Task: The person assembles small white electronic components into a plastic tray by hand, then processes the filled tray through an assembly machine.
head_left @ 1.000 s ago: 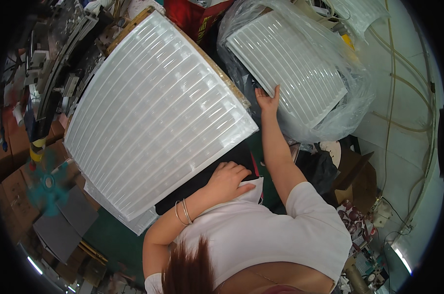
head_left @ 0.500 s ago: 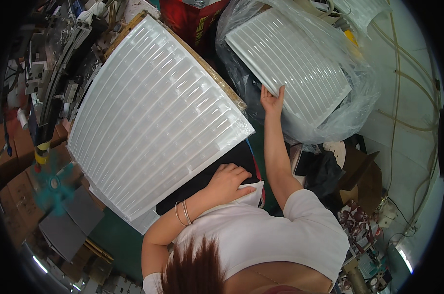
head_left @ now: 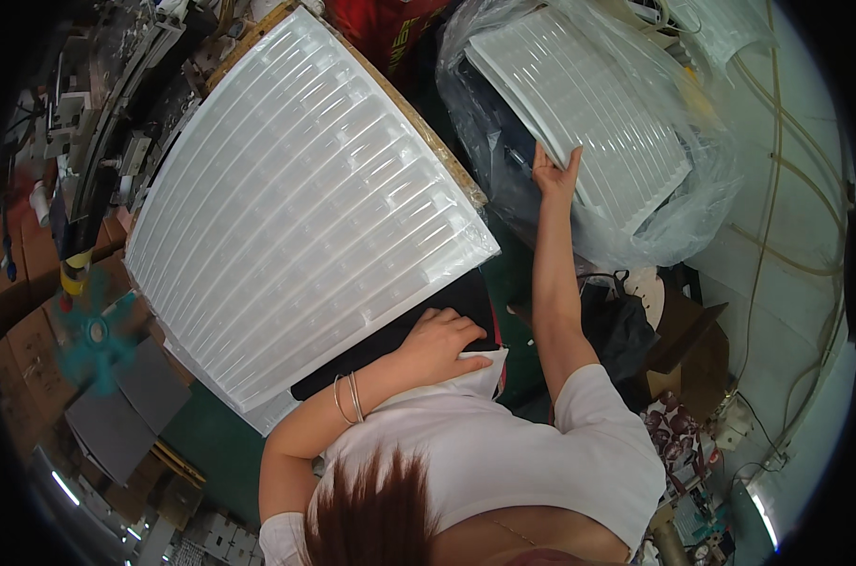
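Where the right hand [head_left: 555, 174] reaches: upper right of the frame, at the near corner of a smaller ribbed tray [head_left: 588, 104] of translucent white plastic.
Right fingers: nearly closed, with the tray's edge between thumb and fingertips; the corner was probably chosen because it stands free of the wrapping.
Smaller tray: tilted, surrounded by the loose folds of a clear plastic bag [head_left: 626, 250], which presumably shields it from dust; whether more trays lie beneath cannot be told for certain.
Left hand [head_left: 439, 338]: palm down at the centre of the frame, on a black cloth [head_left: 381, 344] over the lap; its fingers are slightly bent and apart, with no grip visible, and it seems simply to rest there.
Bracelets [head_left: 349, 400]: thin metal rings around the left wrist.
Larger ribbed tray [head_left: 296, 208]: left of centre, ribbed side up, its near edge just above the black cloth, a placing that likely keeps it within easy reach.
Table [head_left: 458, 179]: only a brown edge shows along the larger tray's right side, apparently bearing its weight.
Lower-left corner: another white sheet [head_left: 269, 413] juts out from under the larger tray.
Fan [head_left: 98, 330]: teal, left of the frame, near the larger tray.
Red bag [head_left: 390, 33]: top centre, between the two trays.
Cardboard box [head_left: 697, 349]: lower right, beside a black plastic bag [head_left: 621, 321].
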Motion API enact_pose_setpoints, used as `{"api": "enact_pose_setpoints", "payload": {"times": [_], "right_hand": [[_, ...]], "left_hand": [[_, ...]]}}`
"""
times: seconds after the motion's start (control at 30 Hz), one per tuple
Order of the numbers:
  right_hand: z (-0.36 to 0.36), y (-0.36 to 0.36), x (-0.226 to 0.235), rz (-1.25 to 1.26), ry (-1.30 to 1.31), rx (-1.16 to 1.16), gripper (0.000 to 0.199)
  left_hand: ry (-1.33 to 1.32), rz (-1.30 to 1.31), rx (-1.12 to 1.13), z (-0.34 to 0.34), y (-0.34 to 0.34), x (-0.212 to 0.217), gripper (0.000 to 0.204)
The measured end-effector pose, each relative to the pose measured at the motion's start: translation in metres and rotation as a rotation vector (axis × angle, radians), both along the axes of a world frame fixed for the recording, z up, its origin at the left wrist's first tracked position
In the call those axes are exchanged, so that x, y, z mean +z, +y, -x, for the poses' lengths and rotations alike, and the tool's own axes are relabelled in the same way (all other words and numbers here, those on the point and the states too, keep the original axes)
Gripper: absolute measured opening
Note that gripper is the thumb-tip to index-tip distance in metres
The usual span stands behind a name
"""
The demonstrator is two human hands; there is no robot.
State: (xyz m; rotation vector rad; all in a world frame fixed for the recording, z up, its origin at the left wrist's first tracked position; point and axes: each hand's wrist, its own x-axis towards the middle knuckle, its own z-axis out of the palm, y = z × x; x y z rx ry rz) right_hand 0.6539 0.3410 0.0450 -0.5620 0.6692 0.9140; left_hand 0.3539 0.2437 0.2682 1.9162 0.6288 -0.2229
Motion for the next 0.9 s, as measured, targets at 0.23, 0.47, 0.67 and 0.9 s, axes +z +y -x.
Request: {"api": "enact_pose_setpoints", "payload": {"times": [0.23, 0.47, 0.67, 0.9], "right_hand": [[-0.006, 0.012, -0.016, -0.027, -0.009, 0.019, 0.058], [0.002, 0.005, -0.026, -0.027, -0.01, 0.06, 0.058], [0.017, -0.004, -0.02, -0.053, -0.062, 0.028, 0.058], [0.016, -0.021, -0.038, -0.012, 0.063, 0.144, 0.045]], "left_hand": [[-0.019, -0.058, -0.076, 0.001, 0.0, -0.003, 0.039], [0.0, -0.121, -0.081, -0.01, 0.004, 0.0, 0.036], [0.028, -0.115, -0.037, -0.007, 0.001, 0.002, 0.036], [-0.082, -0.207, 0.052, -0.005, -0.006, -0.001, 0.035]]}}
